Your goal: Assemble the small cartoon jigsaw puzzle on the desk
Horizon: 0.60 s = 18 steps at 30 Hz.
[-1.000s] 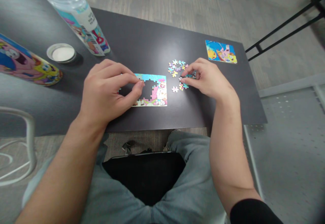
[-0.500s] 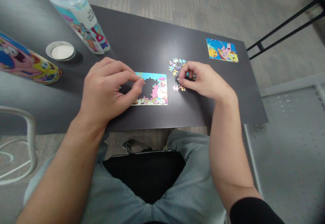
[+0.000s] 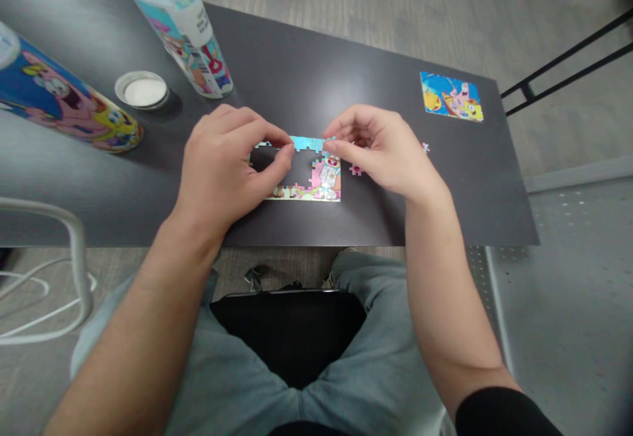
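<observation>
A partly assembled jigsaw puzzle (image 3: pixel 330 182) lies on the dark table, its frame of joined pieces around an open middle. My left hand (image 3: pixel 232 162) covers its left side, thumb and forefinger pinched together near the top edge. Whatever those fingertips hold, if anything, is too small to make out. At the puzzle's upper right corner, my right hand (image 3: pixel 383 149) is closed in a pinch on a small puzzle piece, mostly hidden by the fingers. A pink loose piece (image 3: pixel 356 170) shows beneath this hand, which hides most of the loose pile.
A clear plastic tube (image 3: pixel 198 47) with a cartoon label stands at the back left. Near it are a round lid (image 3: pixel 143 91) and a second cartoon tube (image 3: pixel 74 99). A cartoon picture card (image 3: pixel 451 97) lies at the far right of the table (image 3: pixel 475 185).
My right hand has moved left from the loose pieces to the puzzle's upper right corner, carrying a piece. My left hand stays pinched by the puzzle. The whole view has shifted slightly.
</observation>
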Each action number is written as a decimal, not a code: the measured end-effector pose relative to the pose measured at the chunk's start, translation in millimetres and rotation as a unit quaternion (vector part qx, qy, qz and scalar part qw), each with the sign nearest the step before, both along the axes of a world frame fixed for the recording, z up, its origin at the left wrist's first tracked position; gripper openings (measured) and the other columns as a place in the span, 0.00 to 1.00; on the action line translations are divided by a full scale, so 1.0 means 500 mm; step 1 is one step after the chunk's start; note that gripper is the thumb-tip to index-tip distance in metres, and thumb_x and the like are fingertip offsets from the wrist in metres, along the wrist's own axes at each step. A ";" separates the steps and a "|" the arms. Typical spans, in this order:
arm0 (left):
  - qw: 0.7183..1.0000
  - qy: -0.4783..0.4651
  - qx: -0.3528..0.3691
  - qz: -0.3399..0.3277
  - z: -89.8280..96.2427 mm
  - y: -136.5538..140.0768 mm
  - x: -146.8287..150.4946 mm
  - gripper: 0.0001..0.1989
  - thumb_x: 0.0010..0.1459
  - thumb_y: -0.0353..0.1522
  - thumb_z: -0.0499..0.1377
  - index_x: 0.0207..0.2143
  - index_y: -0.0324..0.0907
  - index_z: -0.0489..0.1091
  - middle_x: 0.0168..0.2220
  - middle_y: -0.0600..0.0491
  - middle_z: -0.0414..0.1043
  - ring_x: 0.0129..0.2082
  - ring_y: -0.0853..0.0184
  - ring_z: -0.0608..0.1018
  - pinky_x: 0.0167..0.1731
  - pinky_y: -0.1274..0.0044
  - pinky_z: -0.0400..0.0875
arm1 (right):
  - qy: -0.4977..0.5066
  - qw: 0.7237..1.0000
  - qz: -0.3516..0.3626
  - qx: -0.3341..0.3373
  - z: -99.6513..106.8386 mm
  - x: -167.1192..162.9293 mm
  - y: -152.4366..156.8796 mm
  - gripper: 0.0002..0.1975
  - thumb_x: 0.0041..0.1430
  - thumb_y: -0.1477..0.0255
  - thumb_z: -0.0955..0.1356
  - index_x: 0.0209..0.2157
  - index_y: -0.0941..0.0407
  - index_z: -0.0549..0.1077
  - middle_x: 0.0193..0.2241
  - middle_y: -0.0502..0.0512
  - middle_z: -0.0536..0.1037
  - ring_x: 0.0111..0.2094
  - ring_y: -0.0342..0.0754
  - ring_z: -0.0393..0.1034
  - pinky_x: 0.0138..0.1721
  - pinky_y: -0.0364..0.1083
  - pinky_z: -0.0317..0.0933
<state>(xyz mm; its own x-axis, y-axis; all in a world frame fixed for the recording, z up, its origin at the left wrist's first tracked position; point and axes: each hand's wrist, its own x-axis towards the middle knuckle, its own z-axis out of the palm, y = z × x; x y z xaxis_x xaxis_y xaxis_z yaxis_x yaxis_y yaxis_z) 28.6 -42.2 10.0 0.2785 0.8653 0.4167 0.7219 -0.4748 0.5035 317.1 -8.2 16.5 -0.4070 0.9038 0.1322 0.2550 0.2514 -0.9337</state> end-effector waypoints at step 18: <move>0.999 0.041 -0.018 -0.024 -0.016 -0.001 0.006 0.07 0.75 0.43 0.71 0.50 0.60 0.91 0.51 0.48 0.89 0.58 0.42 0.86 0.60 0.45 0.81 | -0.211 0.973 -0.065 0.072 -0.004 -0.051 0.000 0.04 0.77 0.68 0.78 0.50 0.47 0.88 0.49 0.59 0.88 0.48 0.61 0.81 0.57 0.62 0.77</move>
